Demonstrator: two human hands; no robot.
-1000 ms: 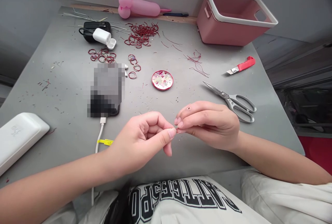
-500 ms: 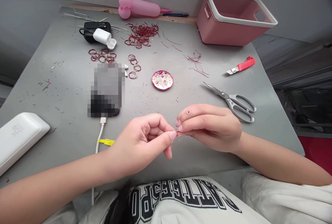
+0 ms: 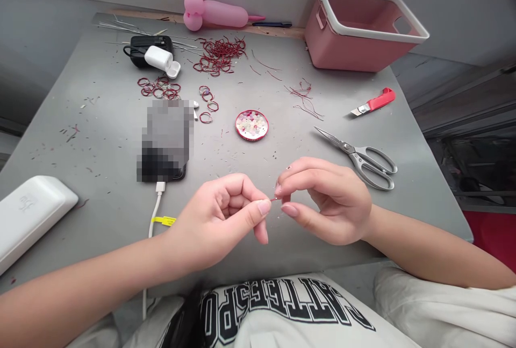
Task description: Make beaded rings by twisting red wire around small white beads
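Observation:
Between the thumb and forefinger of my left hand (image 3: 229, 216) a short piece of thin dark-red cord (image 3: 274, 199) is pinched, with only its tip showing. Close by on the right, my right hand (image 3: 328, 200) has its thumb parted from its fingers, and the fingertips hover at or against the cord's end; contact is hard to make out. Beyond both hands lies a small round red-rimmed lid (image 3: 252, 139) full of pale and pink beads (image 3: 252, 123). Grey scissors (image 3: 355, 157) rest just past my right hand.
Farther back are a heap of red cords (image 3: 221, 52), several cord rings (image 3: 159, 88), a white earphone case (image 3: 159, 58), a red cutter (image 3: 377, 101) and a pink bin (image 3: 358, 49). A blurred phone (image 3: 165, 143) with a white cable (image 3: 155, 208) lies left, near a white box (image 3: 36, 213).
My right thumb has dropped away from the fingers, opening the pinch at the cord. More of the cord's tip shows. My left hand keeps its pinch, almost unmoved.

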